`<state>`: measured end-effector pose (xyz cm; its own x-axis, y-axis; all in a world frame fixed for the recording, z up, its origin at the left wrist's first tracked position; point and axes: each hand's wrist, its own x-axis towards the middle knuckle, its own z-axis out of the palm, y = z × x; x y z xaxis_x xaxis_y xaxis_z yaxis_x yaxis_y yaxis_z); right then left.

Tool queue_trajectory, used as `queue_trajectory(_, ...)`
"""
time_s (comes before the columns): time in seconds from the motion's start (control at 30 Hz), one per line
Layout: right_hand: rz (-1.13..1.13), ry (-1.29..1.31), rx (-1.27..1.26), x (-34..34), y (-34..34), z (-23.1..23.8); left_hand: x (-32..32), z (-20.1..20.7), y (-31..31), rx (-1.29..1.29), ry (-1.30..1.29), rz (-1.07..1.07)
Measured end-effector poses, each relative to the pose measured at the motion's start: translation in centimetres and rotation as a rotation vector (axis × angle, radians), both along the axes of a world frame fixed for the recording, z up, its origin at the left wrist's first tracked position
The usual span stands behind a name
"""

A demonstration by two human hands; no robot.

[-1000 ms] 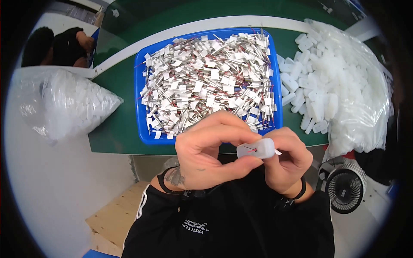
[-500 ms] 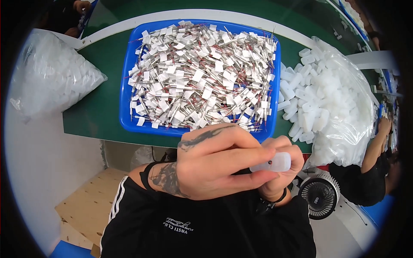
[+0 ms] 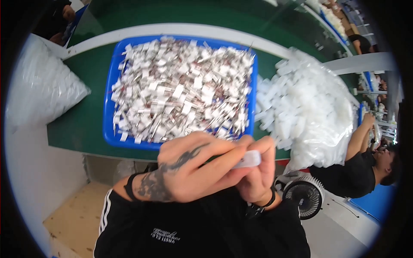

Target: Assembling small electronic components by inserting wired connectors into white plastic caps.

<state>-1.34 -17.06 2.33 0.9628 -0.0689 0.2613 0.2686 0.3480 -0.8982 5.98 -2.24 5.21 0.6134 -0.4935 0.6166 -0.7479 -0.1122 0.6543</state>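
Observation:
Between my two hands is a small translucent white plastic piece (image 3: pixel 251 159), rounded at its end, with a small dark spot on it. My left hand (image 3: pixel 193 167) pinches it between thumb and fingers from the left. The fingers of my right hand (image 3: pixel 260 174) close around its other side and partly hide it. Both hands are just off the near edge of a blue tray (image 3: pixel 110 136). A heap of thin silvery wired parts (image 3: pixel 185 92) with white tags and reddish leads fills that tray, blurred by motion.
Right of the tray, similar white plastic pieces (image 3: pixel 275 103) spill from a clear bag (image 3: pixel 329 124). Another full clear bag (image 3: pixel 47 86) stands on the left. A black-and-white fan (image 3: pixel 303 198) is below the green table (image 3: pixel 69 124). A person in black (image 3: pixel 348 178) works at the far right.
The whole view has shifted, so the tray appears further left and lower. The plastic piece has tilted and shows less of its broad face. Both hands keep their hold.

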Motion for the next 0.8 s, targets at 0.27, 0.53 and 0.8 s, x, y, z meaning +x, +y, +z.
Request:
queue_trajectory(0.27, -0.250, 0.227, -0.149, 8.7, -8.5, 3.0, 3.9, 5.6, 5.6, -0.132, -0.112, -0.375)
queue_trajectory(0.53, -0.433, 0.356, -1.377, 18.2, -19.2, 2.3, -0.1, 9.1, 11.0, -0.202, -0.131, -0.067)
queue_trajectory(0.8, -0.397, 0.421, -1.741, 15.7, -19.5, 3.3, 3.1, 3.9, 10.8, -0.297, 0.086, 0.053)
